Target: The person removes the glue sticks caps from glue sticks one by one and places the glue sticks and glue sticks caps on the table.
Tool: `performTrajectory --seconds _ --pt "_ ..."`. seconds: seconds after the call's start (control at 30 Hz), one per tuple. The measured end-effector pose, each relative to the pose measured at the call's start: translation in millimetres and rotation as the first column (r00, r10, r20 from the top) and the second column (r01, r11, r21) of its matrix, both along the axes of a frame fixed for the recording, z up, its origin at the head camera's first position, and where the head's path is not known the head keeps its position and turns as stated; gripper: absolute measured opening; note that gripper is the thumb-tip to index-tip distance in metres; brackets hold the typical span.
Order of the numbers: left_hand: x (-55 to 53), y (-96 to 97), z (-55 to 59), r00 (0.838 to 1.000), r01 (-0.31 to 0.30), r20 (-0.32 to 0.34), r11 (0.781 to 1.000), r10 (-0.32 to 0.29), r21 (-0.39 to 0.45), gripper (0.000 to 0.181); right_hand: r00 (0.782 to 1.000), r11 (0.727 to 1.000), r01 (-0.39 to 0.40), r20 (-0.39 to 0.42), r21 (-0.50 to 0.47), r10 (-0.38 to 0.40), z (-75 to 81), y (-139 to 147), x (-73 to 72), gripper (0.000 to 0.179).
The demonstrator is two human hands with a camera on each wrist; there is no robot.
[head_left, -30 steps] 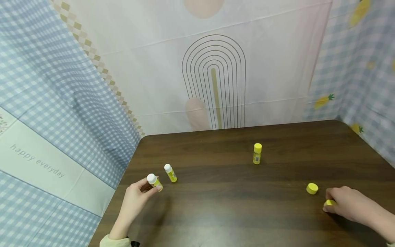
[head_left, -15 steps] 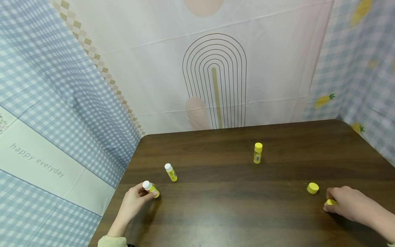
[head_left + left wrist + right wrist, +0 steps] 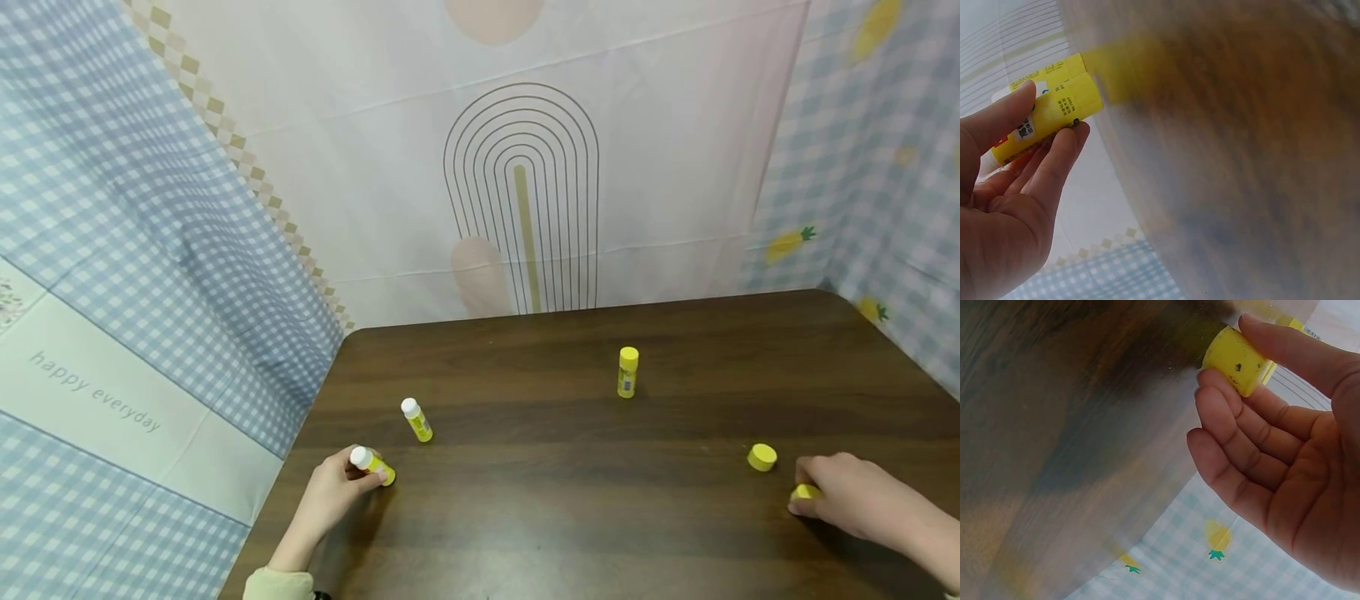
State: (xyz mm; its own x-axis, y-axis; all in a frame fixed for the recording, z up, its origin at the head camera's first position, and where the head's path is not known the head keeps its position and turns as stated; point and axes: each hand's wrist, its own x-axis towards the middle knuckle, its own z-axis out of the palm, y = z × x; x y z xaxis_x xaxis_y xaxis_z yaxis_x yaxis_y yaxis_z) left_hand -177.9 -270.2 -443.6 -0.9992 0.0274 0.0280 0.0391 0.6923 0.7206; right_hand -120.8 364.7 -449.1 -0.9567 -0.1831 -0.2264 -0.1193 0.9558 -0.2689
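On the left of the table, my left hand (image 3: 327, 493) grips an uncapped yellow glue stick (image 3: 384, 473) between thumb and fingers. Its white top end points up and leftward, and its base is at or near the tabletop. Just behind it a second uncapped glue stick (image 3: 417, 420) stands on its own; the left wrist view shows it partly behind the held one. At the far right, my right hand (image 3: 858, 504) pinches a yellow cap (image 3: 1238, 361) low over the table. A matching yellow cap (image 3: 762, 457) sits a little beyond that hand. Fingers cover part of both held things.
A capped yellow glue stick (image 3: 627, 372) stands upright toward the back of the dark wooden table (image 3: 525, 467). Printed cloth (image 3: 660, 167) hangs behind the table, and blue checked cloth (image 3: 150, 250) closes off the left side.
My left hand has brought its glue stick down and slightly nearer, then a touch to the right. The right hand keeps its place with the cap.
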Motion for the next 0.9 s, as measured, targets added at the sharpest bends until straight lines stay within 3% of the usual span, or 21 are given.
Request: performTrajectory --seconds 0.67,0.9 --pt "-4.8 5.5 -2.6 0.999 0.026 0.047 1.000 -0.026 -0.005 0.026 1.000 1.000 0.003 -0.011 -0.001 -0.003 1.6 0.2 -0.4 0.028" --pt "-3.2 3.6 14.8 0.995 0.058 0.077 0.998 -0.059 0.015 0.052 1.000 1.000 0.011 0.021 -0.020 -0.010 2.3 -1.5 -0.3 0.028"
